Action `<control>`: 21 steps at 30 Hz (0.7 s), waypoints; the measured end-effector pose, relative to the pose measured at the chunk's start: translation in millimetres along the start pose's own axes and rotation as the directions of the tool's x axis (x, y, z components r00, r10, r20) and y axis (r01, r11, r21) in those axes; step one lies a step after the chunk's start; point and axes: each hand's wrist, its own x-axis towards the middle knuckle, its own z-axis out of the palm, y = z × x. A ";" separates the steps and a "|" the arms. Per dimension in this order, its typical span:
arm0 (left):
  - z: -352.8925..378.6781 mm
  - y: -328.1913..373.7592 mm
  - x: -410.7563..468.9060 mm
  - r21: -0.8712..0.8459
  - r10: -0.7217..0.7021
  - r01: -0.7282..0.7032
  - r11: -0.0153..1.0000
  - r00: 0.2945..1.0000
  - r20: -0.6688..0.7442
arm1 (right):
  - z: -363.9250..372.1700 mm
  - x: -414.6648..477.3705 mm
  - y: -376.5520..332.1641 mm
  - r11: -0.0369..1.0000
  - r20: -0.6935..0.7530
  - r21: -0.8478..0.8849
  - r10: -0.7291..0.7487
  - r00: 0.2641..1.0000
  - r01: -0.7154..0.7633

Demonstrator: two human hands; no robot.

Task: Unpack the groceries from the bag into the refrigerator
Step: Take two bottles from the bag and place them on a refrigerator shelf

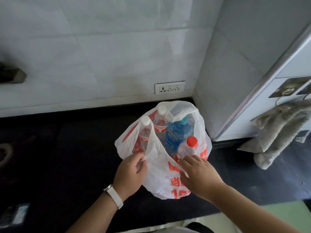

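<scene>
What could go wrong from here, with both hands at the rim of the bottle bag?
1. The left hand pinches the thin rim of the bag while the right hand holds it near the red-capped bottle; pulling apart might tear the film.
2. The upright bottles seem propped mainly by the bag, so the white-capped bottle by the left hand could tip if the rim slackens.
</scene>
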 end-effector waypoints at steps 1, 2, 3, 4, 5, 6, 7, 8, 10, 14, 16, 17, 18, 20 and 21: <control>-0.5 3.7 2.1 -0.026 -0.043 0.043 0.999 0.999 -0.004 | -0.4 0.7 1.8 1.000 -0.004 0.013 -0.010 1.000 0.010; -1.0 8.9 5.3 -0.050 -0.084 0.084 0.995 0.996 0.003 | -0.8 1.5 3.1 0.999 -0.010 0.024 -0.021 1.000 0.021; -0.6 16.0 10.1 -0.084 -0.123 0.124 0.989 0.992 0.011 | -1.2 2.8 5.5 0.999 -0.020 0.033 -0.035 0.999 0.036; -0.4 24.8 15.6 -0.129 -0.162 0.163 0.978 0.987 0.022 | -1.9 4.1 7.4 0.998 -0.037 0.036 -0.053 0.998 0.054; 0.4 33.8 22.0 -0.182 -0.202 0.205 0.962 0.979 0.037 | -2.1 5.5 9.4 0.997 -0.053 0.037 -0.071 0.996 0.073; 1.4 42.8 28.9 -0.221 -0.244 0.252 0.942 0.968 0.063 | -2.4 6.7 11.3 0.995 -0.068 0.037 -0.089 0.994 0.092; 3.0 50.2 36.5 -0.234 -0.280 0.294 0.927 0.955 0.093 | -2.5 7.3 13.0 0.994 -0.081 0.036 -0.104 0.991 0.107; 5.3 56.0 44.1 -0.220 -0.303 0.322 0.921 0.946 0.118 | -2.4 7.5 14.7 0.992 -0.095 0.036 -0.115 0.989 0.119; 10.6 62.3 57.9 -0.172 -0.352 0.374 0.911 0.925 0.146 | -0.7 6.9 17.8 0.989 -0.128 0.041 -0.139 0.982 0.145; 16.7 74.8 79.3 -0.124 -0.388 0.403 0.907 0.913 0.129 | 1.5 4.0 22.8 0.985 -0.175 0.053 -0.152 0.973 0.164; 15.6 80.9 88.3 -0.143 -0.364 0.384 0.912 0.919 0.148 | 1.3 2.6 24.9 0.984 -0.188 0.044 -0.164 0.968 0.175; 13.5 83.6 92.8 -0.191 -0.357 0.386 0.903 0.919 0.167 | 1.2 2.2 25.9 0.983 -0.187 0.043 -0.167 0.968 0.178; 10.5 87.3 96.2 -0.241 -0.351 0.390 0.889 0.917 0.188 | 1.1 1.7 26.7 0.983 -0.182 0.050 -0.166 0.969 0.178; 4.4 92.4 101.7 -0.287 -0.317 0.366 0.885 0.926 0.202 | 1.2 0.8 26.5 0.982 -0.189 0.069 -0.159 0.969 0.174; 1.4 93.9 103.5 -0.285 -0.289 0.333 0.899 0.939 0.186 | 1.6 0.5 25.9 0.983 -0.205 0.073 -0.153 0.967 0.171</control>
